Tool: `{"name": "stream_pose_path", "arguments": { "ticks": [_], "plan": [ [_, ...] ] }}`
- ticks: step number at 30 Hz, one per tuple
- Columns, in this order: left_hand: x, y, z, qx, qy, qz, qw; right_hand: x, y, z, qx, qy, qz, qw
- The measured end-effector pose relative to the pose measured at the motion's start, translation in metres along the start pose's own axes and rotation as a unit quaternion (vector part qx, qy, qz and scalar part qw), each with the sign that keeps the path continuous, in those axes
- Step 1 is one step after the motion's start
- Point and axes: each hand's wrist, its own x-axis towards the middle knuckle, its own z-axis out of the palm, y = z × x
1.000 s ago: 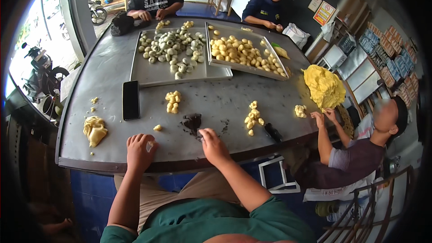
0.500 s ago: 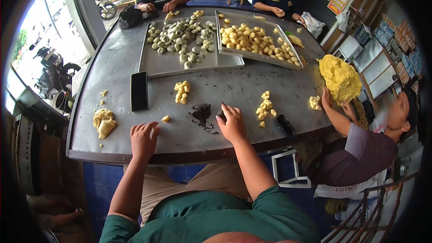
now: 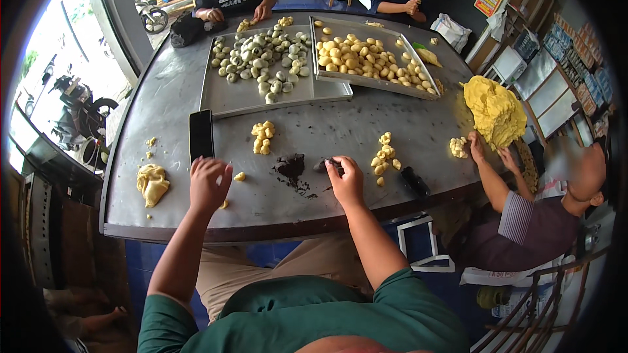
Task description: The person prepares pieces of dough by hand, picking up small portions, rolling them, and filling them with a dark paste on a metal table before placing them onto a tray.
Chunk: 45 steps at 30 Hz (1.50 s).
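My left hand (image 3: 210, 184) hovers over the near side of the metal table, by the lower end of a black phone (image 3: 201, 134). Its fingers are loosely bent and apart, with nothing seen in them. My right hand (image 3: 347, 182) pinches a lump of dark filling (image 3: 321, 167) between thumb and fingers. To its left lies a crumbly heap of the same dark filling (image 3: 290, 167). One small dough piece (image 3: 240, 176) sits right of my left hand, another (image 3: 224, 204) just below it. Small dough pieces (image 3: 263, 137) are clustered beyond the dark heap.
Far across the table stand a tray (image 3: 226, 103) of greenish-grey balls and a tray (image 3: 366, 81) of yellow balls. A dough lump (image 3: 152, 184) lies left. At right, a co-worker's hands touch a big yellow dough mass (image 3: 492, 112). A black object (image 3: 415, 182) lies near the right edge.
My left hand has shifted away from me toward the phone, uncovering a small dough piece. My right hand has drawn slightly nearer, its fingers now curled around the dark lump.
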Motion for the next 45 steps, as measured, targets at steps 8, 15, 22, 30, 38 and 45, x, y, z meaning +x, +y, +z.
{"name": "stream_pose_path", "arguments": {
  "ticks": [8,15,22,30,38,45],
  "plan": [
    [0.008,0.017,0.036,0.034,-0.041,0.195,0.979,0.001,0.003,-0.005,-0.003,0.006,0.052,0.999],
    [-0.004,-0.009,0.036,0.086,0.077,0.071,0.991,0.007,0.000,0.008,0.003,0.000,-0.019,1.000],
    [0.012,-0.020,0.042,0.022,0.106,-0.101,0.989,0.001,0.002,-0.005,-0.035,-0.030,0.058,0.997],
    [0.075,-0.063,0.044,0.108,0.026,-0.318,0.941,0.001,0.017,0.000,0.028,-0.021,0.110,0.993],
    [0.099,-0.068,0.039,0.101,0.004,-0.412,0.905,0.005,0.000,0.000,0.037,-0.019,0.068,0.997],
    [0.104,-0.058,0.038,0.072,-0.007,-0.455,0.888,0.003,-0.003,0.000,0.039,-0.031,0.066,0.997]
  ]
}}
